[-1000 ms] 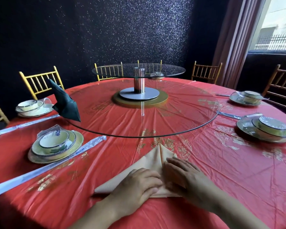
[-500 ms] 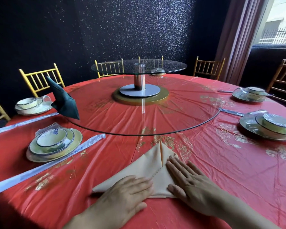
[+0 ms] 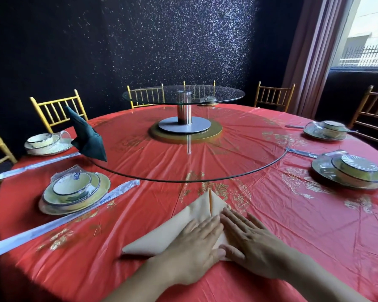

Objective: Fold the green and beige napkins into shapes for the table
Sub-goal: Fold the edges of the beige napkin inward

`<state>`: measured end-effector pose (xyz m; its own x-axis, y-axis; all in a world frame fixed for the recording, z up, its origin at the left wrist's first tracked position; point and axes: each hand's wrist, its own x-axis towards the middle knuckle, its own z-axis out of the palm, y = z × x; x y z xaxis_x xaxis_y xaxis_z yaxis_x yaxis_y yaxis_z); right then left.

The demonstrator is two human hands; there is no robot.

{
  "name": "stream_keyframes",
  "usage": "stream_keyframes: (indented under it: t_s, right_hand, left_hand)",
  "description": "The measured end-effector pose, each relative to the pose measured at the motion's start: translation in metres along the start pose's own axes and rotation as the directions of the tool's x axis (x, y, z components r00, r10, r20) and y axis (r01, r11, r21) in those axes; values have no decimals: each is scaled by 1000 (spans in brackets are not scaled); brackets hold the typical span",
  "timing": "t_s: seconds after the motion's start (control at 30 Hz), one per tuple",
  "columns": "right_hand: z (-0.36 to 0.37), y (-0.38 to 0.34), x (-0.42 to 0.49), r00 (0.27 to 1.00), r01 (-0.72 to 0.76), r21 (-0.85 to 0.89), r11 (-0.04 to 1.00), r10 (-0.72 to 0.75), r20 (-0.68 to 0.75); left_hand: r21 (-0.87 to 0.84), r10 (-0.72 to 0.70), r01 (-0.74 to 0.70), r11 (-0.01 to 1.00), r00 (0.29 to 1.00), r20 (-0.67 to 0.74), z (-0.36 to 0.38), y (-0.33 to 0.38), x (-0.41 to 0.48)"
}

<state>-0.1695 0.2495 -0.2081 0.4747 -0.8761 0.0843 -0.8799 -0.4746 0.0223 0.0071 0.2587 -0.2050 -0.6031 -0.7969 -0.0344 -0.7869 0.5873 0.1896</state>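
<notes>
A beige napkin [image 3: 190,219] lies flat on the red tablecloth near me, folded to a triangle with its point away from me and a centre seam. My left hand [image 3: 194,247] presses flat on its near middle, fingers straight. My right hand [image 3: 251,243] lies flat on its right half, fingers spread and straight. A dark green napkin [image 3: 87,138] stands folded into an upright shape on the left edge of the glass turntable.
The large glass turntable [image 3: 238,171] fills the table's centre, with a smaller raised glass tier [image 3: 183,94] on a metal post. Wrapped plate-and-bowl sets sit at left [image 3: 74,192], far left [image 3: 46,142] and right [image 3: 349,173]. Wrapped chopsticks [image 3: 59,223] lie at left. Gold chairs ring the table.
My left hand has slid up the napkin toward its centre, and both hands now press flat side by side. The camera view has shifted slightly.
</notes>
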Motion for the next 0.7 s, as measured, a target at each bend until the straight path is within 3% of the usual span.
stream_keyframes:
  t_s: [0.03,0.13,0.27,0.37,0.43,0.5,0.6,0.7]
  right_hand:
    - [5,3,1,999,31,51,998,-29,-45]
    - [4,13,5,989,0,148,989,-22,147]
    - [6,25,19,972,-57,156,986,19,234]
    - [9,33,16,987,-149,124,981,140,76]
    - [10,25,12,990,-116,52,992,120,-76]
    - [13,13,10,996,-69,-7,998,69,-52]
    - [20,3,11,997,-13,71,997,18,-75]
    - [20,11,14,996,-53,92,994,47,72]
  left_hand:
    - [7,10,-11,1000,1000,27,2,-2,-1]
    - [23,21,-22,1000,999,42,4,-3,-3]
    - [47,23,-26,999,998,61,5,-2,-2]
    - [31,16,-18,999,998,62,6,-2,-3]
    - [40,14,-16,999,998,56,6,-4,-1]
    - [45,14,-16,999,998,54,7,-4,0]
    - [34,6,-8,999,999,49,8,-4,0]
    - [39,16,-18,999,999,51,6,-2,-2]
